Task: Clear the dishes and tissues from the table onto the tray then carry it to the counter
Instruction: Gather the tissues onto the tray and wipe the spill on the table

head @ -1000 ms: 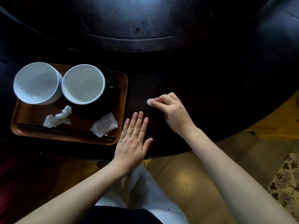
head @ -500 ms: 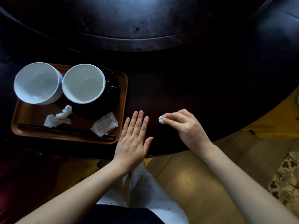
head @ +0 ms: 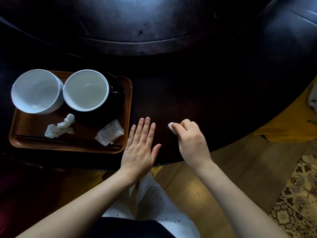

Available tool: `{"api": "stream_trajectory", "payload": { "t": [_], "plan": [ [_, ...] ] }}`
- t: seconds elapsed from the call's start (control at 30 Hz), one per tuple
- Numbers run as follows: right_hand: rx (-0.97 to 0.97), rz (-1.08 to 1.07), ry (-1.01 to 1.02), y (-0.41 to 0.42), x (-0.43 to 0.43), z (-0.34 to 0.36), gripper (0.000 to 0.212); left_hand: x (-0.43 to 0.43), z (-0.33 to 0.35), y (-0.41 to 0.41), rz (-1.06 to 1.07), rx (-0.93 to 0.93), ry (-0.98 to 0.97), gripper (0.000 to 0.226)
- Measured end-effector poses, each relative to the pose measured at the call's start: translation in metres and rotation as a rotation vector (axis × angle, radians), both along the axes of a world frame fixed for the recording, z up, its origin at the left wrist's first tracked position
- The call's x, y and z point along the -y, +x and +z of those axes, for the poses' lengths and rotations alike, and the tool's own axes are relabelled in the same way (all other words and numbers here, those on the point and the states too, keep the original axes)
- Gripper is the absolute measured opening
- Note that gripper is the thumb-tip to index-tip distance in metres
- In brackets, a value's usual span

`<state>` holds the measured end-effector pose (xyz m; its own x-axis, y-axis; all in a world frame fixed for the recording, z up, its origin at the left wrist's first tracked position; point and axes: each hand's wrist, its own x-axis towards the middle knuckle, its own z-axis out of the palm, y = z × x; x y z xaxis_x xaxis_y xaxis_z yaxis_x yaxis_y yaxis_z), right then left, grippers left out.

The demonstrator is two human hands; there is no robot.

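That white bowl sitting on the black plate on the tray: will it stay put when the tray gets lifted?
Probably not firmly: the white bowl rests on a glossy black plate, so it may slide. It looks empty, likely light, and could knock the neighbouring bowl.

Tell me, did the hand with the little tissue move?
Yes. The right hand pinching the tissue ball slid back toward the person, nearer the table edge; the tray stayed put.

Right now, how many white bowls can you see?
2. Both stand side by side at the back of the tray: the left bowl at its far-left corner, the right bowl resting on a dark plate.
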<state>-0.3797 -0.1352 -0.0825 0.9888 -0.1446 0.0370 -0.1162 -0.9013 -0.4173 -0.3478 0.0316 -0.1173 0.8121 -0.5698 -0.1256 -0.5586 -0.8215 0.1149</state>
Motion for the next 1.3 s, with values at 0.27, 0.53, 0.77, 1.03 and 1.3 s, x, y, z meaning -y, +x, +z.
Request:
{"api": "stream_trajectory", "payload": {
  "t": [0.27, 0.53, 0.77, 1.03, 1.3],
  "plan": [
    [-0.079, -0.076, 0.144, 0.002, -0.013, 0.003, 0.008, 0.0, 0.0, 0.0, 0.0, 0.016, -0.016, 0.063],
    [0.039, -0.576, 0.897, 0.035, 0.024, 0.026, 0.028, 0.0, -0.001, 0.0, 0.003, 0.033, -0.011, 0.063],
    [0.157, -0.297, 0.607, 0.063, -0.001, 0.016, 0.009, 0.0, -0.003, -0.001, 0.012, 0.039, -0.022, 0.064],
    [0.004, 0.208, 0.204, 0.043, 0.004, 0.005, 0.015, -0.001, -0.003, -0.001, 0.007, 0.036, -0.042, 0.065],
    [0.024, 0.367, 0.179, 0.044, 0.011, 0.004, 0.02, -0.001, -0.004, -0.001, 0.014, 0.035, -0.062, 0.065]
  ]
}}
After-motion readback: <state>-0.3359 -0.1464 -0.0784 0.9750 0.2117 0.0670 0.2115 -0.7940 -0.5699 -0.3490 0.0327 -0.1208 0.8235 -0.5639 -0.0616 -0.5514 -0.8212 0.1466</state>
